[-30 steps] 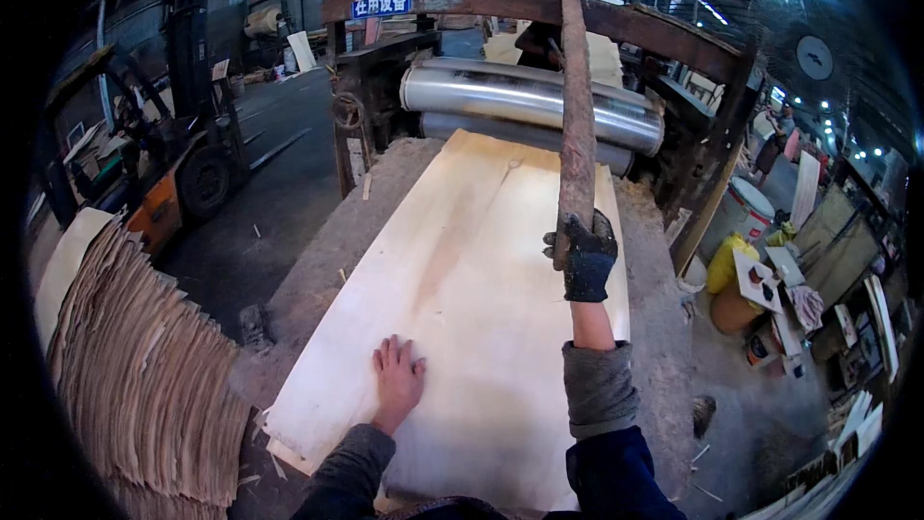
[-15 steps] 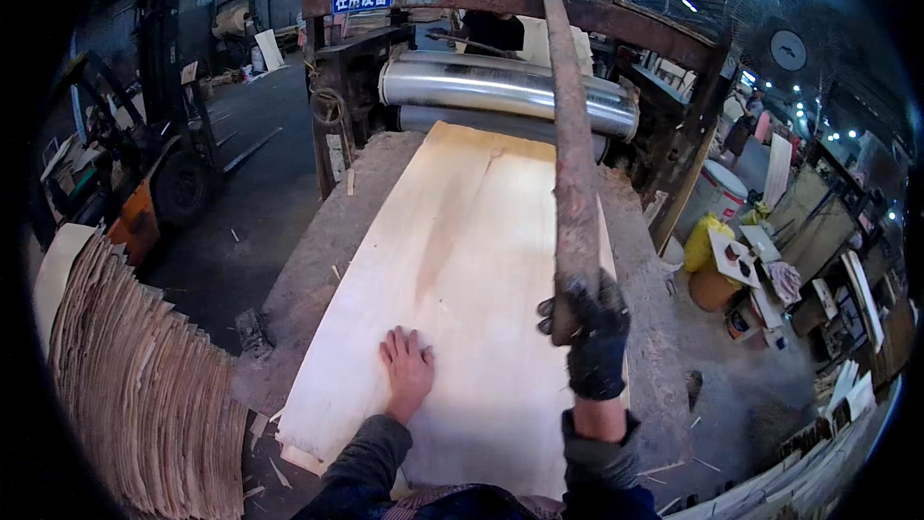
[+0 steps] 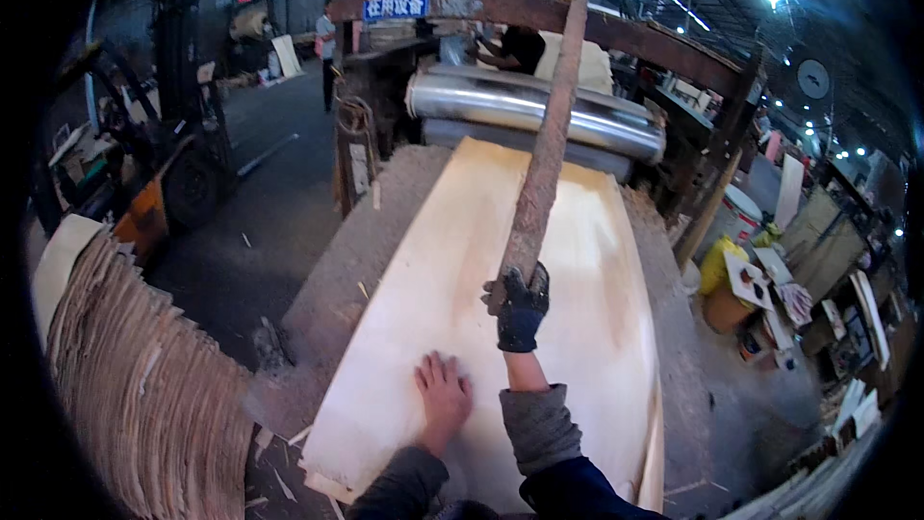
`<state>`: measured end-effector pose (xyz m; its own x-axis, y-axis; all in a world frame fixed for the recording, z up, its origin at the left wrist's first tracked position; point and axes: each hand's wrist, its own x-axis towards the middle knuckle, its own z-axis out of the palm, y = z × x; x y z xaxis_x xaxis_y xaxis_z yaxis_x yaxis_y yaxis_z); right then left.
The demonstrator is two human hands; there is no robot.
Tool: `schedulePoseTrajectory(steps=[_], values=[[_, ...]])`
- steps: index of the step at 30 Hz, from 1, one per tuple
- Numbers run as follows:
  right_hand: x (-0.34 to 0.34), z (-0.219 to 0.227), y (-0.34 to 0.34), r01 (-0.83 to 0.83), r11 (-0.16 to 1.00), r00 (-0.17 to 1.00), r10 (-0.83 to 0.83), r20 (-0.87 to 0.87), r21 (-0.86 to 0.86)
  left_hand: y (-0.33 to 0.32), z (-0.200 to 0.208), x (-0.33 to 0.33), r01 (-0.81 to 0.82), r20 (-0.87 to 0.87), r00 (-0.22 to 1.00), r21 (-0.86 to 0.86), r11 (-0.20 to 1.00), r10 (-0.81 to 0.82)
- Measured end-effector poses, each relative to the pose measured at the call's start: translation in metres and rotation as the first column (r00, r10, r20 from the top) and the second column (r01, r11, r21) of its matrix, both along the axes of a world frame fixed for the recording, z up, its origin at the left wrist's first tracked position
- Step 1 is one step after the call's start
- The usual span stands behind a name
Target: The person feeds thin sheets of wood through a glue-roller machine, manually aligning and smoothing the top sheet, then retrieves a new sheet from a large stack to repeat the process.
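Observation:
My left hand (image 3: 445, 400), bare, lies flat with its fingers apart on a pale wood veneer sheet (image 3: 414, 318). Wrapped round the near end of a long, rough brown pole (image 3: 551, 144) is my right hand (image 3: 521, 308), in a dark glove. The pole slants up and away over the sheet, its far end high at the machine's frame. More veneer edges show beneath the top sheet at the lower right. The sheet's far end lies close before a shiny metal roller (image 3: 481, 91), with a duller roller under it.
A tall stack of veneer (image 3: 144, 385) stands at the left, with a forklift (image 3: 144, 207) beyond. Behind the rollers is a person in dark clothes (image 3: 520, 48); another person (image 3: 325, 48) stands far left. A yellow bag (image 3: 715, 265) and a white bucket (image 3: 739, 207) sit at right.
My right hand has swung the pole's near end leftward, from the sheet's right side to over its middle. My left hand stays flat on the sheet. The view has shifted slightly.

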<state>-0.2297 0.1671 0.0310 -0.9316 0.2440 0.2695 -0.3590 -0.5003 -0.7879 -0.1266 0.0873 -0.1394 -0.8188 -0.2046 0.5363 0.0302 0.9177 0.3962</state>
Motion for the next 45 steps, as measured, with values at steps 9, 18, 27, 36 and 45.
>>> schedulePoseTrajectory(steps=[9, 18, 27, 36, 45], values=[[-0.08, 0.031, 0.095, 0.066, 0.971, 0.992, -0.04, -0.116, 0.231, -0.003, 0.005, 0.002, -0.059, 0.07, 0.996, 0.0, 0.998, 0.059], [-0.144, 0.095, 0.225, 0.249, 0.793, 0.968, -0.229, -0.106, 0.556, -0.002, 0.003, -0.001, -0.073, 0.047, 0.996, -0.019, 0.997, 0.074], [-0.182, 0.109, 0.328, 0.489, -0.003, 0.814, -0.357, -0.458, 0.872, 0.0, 0.004, -0.001, -0.077, 0.066, 0.995, -0.021, 0.997, 0.079], [-0.163, 0.144, 0.372, 0.43, -0.203, 0.806, -0.352, -0.475, 0.88, 0.001, 0.006, 0.0, -0.107, 0.08, 0.991, -0.015, 0.994, 0.108], [-0.182, 0.195, 0.389, 0.477, -0.317, 0.746, -0.348, -0.568, 0.82, 0.002, 0.007, -0.002, -0.099, 0.068, 0.993, 0.024, 0.995, 0.097]])
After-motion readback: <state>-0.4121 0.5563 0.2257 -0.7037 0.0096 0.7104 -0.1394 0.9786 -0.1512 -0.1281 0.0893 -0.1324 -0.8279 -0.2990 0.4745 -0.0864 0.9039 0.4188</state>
